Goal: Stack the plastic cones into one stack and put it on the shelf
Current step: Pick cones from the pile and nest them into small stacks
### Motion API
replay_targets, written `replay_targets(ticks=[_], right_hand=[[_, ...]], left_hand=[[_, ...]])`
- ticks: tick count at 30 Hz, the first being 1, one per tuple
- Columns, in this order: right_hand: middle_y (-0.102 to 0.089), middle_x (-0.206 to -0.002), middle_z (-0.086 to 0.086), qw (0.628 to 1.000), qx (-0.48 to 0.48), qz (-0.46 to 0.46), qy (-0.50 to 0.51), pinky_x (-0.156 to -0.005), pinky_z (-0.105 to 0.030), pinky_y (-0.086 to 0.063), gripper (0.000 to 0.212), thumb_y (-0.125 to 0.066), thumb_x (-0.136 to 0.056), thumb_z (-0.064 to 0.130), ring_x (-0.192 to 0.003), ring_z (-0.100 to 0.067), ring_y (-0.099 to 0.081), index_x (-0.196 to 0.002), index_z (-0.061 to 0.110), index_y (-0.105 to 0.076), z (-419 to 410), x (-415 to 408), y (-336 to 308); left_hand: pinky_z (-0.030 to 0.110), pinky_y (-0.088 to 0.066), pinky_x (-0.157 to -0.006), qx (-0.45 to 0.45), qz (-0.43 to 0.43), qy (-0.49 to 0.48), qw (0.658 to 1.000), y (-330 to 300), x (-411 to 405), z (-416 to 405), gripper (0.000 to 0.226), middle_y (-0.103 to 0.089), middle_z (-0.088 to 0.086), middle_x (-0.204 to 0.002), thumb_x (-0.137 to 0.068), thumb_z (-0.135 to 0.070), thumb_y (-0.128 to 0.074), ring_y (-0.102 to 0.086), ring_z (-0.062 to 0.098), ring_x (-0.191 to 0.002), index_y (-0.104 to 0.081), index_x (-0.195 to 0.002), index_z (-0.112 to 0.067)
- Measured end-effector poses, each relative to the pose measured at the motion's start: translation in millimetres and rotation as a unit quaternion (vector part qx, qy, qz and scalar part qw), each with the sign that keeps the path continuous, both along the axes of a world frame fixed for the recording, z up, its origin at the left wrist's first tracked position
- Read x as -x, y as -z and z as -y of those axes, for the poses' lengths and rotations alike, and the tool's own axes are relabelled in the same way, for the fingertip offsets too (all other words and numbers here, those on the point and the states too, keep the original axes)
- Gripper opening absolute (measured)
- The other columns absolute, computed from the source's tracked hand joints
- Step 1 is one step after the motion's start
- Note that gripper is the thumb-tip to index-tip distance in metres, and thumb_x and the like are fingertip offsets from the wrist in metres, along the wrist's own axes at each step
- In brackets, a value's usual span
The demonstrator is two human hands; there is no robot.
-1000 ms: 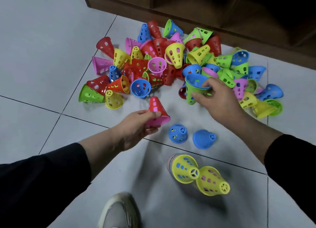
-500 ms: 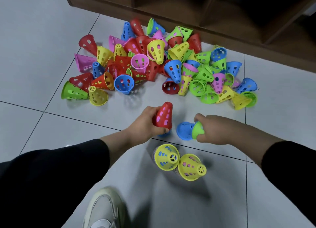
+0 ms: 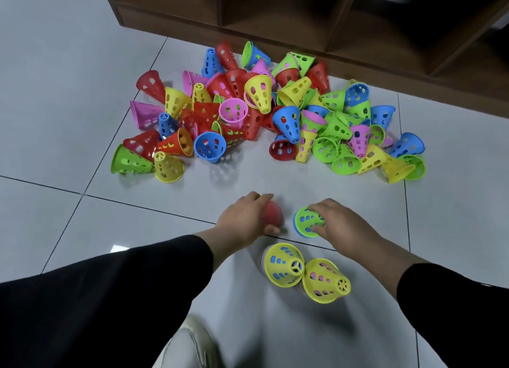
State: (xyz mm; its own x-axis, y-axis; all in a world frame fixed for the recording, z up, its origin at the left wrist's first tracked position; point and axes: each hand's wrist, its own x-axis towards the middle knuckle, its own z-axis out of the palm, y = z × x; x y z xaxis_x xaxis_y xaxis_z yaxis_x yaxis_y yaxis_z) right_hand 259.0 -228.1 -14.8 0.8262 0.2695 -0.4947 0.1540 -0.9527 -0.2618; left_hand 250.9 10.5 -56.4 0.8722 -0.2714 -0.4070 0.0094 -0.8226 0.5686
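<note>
Left hand grips red cone; right hand holds green cone just beside it. Yellow stacks stand nearer the person, between both hands.

No text, labels or numbers can be read — none.

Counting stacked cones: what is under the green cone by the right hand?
A blue cone's rim shows beneath the green cone, which the right hand holds. Anything lower is hidden.
</note>
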Motion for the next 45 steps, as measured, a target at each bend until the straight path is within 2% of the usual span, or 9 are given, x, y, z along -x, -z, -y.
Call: replay_targets(ticks=[3,6,10,15,24,29,34,39,45], right_hand=[[-0.050,-0.139,-0.002,0.998,-0.039,0.048,0.030,-0.102,-0.034,-0.042,0.058,-0.065,-0.091,0.045,-0.123,-0.023,-0.052,-0.140,0.017,-0.052,-3.2,-8.4,-7.7],[-0.053,-0.134,-0.003,0.990,-0.056,0.096,0.082,-0.096,-0.034,-0.043,0.049,-0.066,-0.091,0.041,-0.118,-0.024,-0.055,-0.132,0.017,-0.057,-4.8,-21.2,-19.1],[-0.053,-0.130,-0.004,0.984,-0.060,0.112,0.126,-0.090,-0.037,-0.047,0.045,-0.068,-0.090,0.039,-0.107,-0.024,-0.059,-0.129,0.019,-0.059,-10.7,-41.6,-24.3],[-0.055,-0.134,-0.007,0.976,-0.076,0.128,0.158,-0.088,-0.035,-0.048,0.055,-0.067,-0.088,0.044,-0.111,-0.028,-0.059,-0.136,0.023,-0.050,-35.5,-86.2,-17.9],[-0.060,-0.123,-0.010,0.969,-0.098,0.135,0.180,-0.083,-0.036,-0.048,0.061,-0.071,-0.086,0.042,-0.107,-0.030,-0.059,-0.137,0.021,-0.045,-69.8,-128.7,-3.9],[-0.062,-0.117,-0.012,0.958,-0.106,0.144,0.226,-0.077,-0.038,-0.052,0.074,-0.072,-0.082,0.049,-0.102,-0.035,-0.062,-0.140,0.021,-0.035,-84.3,-150.5,17.2],[-0.063,-0.119,-0.016,0.943,-0.104,0.176,0.263,-0.073,-0.035,-0.045,0.069,-0.069,-0.089,0.038,-0.104,-0.037,-0.063,-0.142,0.015,-0.032,-99.1,-168.3,24.7],[-0.065,-0.113,-0.018,0.947,-0.089,0.208,0.229,-0.068,-0.037,-0.046,0.048,-0.060,-0.095,0.034,-0.098,-0.039,-0.063,-0.134,0.012,-0.044,-96.7,-168.2,6.3],[-0.064,-0.096,-0.002,0.932,-0.172,0.243,0.205,-0.063,-0.025,-0.036,0.040,-0.065,-0.091,0.035,-0.082,-0.021,-0.058,-0.126,0.018,-0.055,-66.6,-126.2,-43.6]], left_hand=[[0.039,-0.046,-0.100,0.044,0.045,-0.047,0.997,-8.3,3.8,-10.3,0.076,-0.049,-0.004,-0.139,-0.087,-0.069,-0.053,-0.049,0.019,-0.126,-0.031,-0.150,-0.034],[0.039,-0.051,-0.087,0.079,0.103,-0.179,0.975,-10.8,0.9,-33.3,0.061,-0.058,-0.006,-0.121,-0.095,-0.060,-0.048,-0.061,0.018,-0.104,-0.024,-0.148,-0.042],[0.043,-0.051,-0.082,0.023,0.135,-0.296,0.945,-9.7,-24.3,-66.1,0.059,-0.062,0.001,-0.118,-0.097,-0.051,-0.049,-0.063,0.028,-0.101,-0.021,-0.148,-0.042],[0.035,-0.040,-0.058,-0.095,0.147,-0.273,0.946,-6.9,-53.4,-91.6,0.053,-0.067,0.005,-0.081,-0.095,-0.049,-0.050,-0.064,0.035,-0.077,-0.029,-0.142,-0.037],[0.034,-0.040,-0.059,-0.147,0.143,-0.216,0.955,-1.3,-68.5,-94.1,0.026,-0.070,0.008,-0.095,-0.096,-0.042,-0.052,-0.062,0.033,-0.083,-0.062,-0.111,-0.022],[0.040,-0.050,-0.069,-0.048,0.184,-0.204,0.960,-12.2,-60.1,-99.7,0.038,-0.069,0.005,-0.100,-0.092,-0.053,-0.056,-0.064,0.028,-0.089,-0.061,-0.107,-0.019],[0.038,-0.046,-0.065,0.109,0.140,-0.246,0.953,-26.4,-48.8,-94.5,0.039,-0.059,-0.002,-0.083,-0.082,-0.046,-0.076,-0.051,0.013,-0.070,-0.047,-0.089,-0.020],[0.040,-0.057,-0.079,0.195,0.067,-0.228,0.952,-43.7,-45.5,-82.3,0.052,-0.061,-0.003,-0.098,-0.085,-0.042,-0.074,-0.065,0.018,-0.084,-0.041,-0.124,-0.028],[0.024,-0.042,-0.085,0.129,0.056,-0.112,0.984,-51.2,-29.1,-70.3,0.086,-0.057,-0.004,-0.123,-0.085,-0.046,-0.072,-0.059,0.017,-0.103,-0.025,-0.155,-0.032]])
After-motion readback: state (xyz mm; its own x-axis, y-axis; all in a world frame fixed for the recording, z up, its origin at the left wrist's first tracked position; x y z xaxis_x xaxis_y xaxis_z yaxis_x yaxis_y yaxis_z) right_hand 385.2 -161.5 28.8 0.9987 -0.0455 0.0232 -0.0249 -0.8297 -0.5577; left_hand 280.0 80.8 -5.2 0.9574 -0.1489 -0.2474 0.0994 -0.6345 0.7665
